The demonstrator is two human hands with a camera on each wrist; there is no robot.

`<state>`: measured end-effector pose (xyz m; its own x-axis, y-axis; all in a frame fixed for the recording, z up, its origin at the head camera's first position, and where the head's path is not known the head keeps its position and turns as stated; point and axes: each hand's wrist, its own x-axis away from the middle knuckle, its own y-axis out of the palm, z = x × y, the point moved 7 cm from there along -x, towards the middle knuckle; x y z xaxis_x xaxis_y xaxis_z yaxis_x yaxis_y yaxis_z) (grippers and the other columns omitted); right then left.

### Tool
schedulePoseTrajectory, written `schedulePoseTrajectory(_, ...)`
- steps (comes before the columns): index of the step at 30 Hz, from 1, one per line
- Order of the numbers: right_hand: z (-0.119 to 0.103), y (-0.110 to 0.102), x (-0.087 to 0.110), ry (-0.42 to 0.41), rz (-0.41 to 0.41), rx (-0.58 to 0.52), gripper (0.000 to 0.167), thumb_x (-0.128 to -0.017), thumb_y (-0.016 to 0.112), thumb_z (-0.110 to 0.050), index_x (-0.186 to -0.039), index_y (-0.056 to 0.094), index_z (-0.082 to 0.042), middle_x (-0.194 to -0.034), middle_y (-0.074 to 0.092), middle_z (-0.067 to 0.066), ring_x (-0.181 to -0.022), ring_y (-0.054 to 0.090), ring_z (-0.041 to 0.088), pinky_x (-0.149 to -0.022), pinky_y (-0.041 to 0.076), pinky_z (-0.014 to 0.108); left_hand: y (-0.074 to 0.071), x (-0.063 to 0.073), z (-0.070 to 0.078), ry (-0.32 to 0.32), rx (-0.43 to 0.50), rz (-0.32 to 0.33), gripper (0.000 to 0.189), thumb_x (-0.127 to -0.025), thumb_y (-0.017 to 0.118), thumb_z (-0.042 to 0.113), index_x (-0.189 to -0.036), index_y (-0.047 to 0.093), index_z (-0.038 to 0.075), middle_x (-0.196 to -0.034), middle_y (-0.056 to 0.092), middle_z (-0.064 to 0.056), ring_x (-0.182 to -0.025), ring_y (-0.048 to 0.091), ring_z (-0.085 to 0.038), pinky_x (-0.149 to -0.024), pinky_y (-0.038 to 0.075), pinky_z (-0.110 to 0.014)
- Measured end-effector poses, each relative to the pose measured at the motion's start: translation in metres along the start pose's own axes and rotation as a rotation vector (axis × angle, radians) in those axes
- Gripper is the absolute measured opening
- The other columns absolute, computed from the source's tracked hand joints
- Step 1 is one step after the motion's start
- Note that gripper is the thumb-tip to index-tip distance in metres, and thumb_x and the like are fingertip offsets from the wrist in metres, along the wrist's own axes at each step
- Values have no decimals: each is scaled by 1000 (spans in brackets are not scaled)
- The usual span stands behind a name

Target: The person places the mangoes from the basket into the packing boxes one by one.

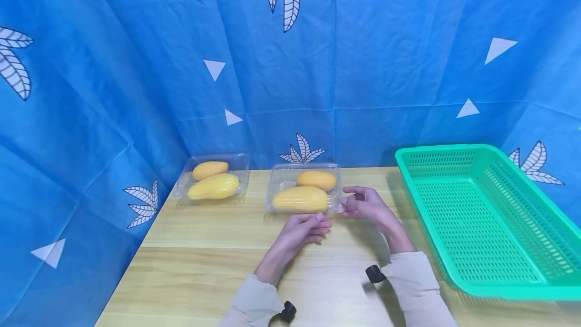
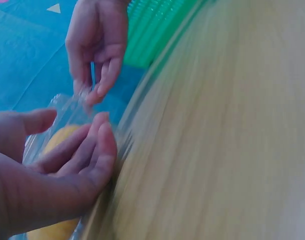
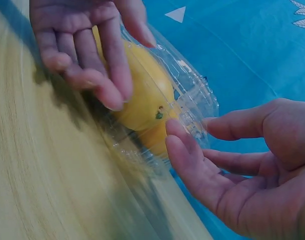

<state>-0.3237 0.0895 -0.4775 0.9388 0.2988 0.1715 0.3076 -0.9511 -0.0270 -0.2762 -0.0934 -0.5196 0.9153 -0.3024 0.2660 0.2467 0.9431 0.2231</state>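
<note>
A clear plastic clamshell box (image 1: 281, 181) stands near the back of the table. Inside are a long yellow fruit (image 1: 301, 199) and a smaller orange-yellow, mango-like fruit (image 1: 316, 180). My right hand (image 1: 365, 206) pinches the box's right edge between thumb and fingers, as the right wrist view shows (image 3: 242, 165). In front of the box is my left hand (image 1: 299, 233), its fingers loosely bent and its thumb apart, with nothing gripped. Whether its fingertips touch the plastic I cannot tell. In the left wrist view the left hand (image 2: 57, 165) hides much of the box.
A second clear box (image 1: 242, 165) with two similar yellow fruits (image 1: 214, 186) sits at the back left. A green plastic basket (image 1: 426, 226) stands to the right, beside my right arm. Blue patterned cloth (image 1: 290, 79) hangs behind the wooden table (image 1: 190, 266).
</note>
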Motion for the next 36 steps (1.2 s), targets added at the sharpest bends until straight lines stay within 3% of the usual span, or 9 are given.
schedulePoseTrajectory(4,1,-2,-1,-8,4,29,55,-96,60,-1,-144,40,17,-111,64,27,-90,69,26,-88,58,44,7,-6,-2,-16,125,63,45,-99,69,24,-128,62,-10,-116,71,-23,-99,74,-27,-81,59,-33)
schedulePoseTrajectory(12,1,-4,-1,3,17,71,53,-98,61,-5,-144,43,14,-112,65,29,-93,68,26,-86,58,40,20,-13,-8,-64,314,129,42,-94,75,26,-121,68,-5,-109,75,-18,-83,74,-17,-72,59,-28)
schedulePoseTrajectory(26,0,-3,-2,2,37,101,48,-99,61,-8,-140,48,14,-115,66,26,-85,67,21,-86,57,44,36,-21,-15,-70,376,265,26,-91,77,16,-111,73,1,-91,77,-8,-65,64,-10,-61,54,-26)
schedulePoseTrajectory(36,2,-2,-3,-39,81,134,45,-98,63,-8,-137,52,14,-111,68,26,-89,69,23,-85,58,41,38,-20,-18,-66,390,313,24,-88,78,15,-107,75,2,-84,76,-4,-59,58,-6,-56,50,-24)
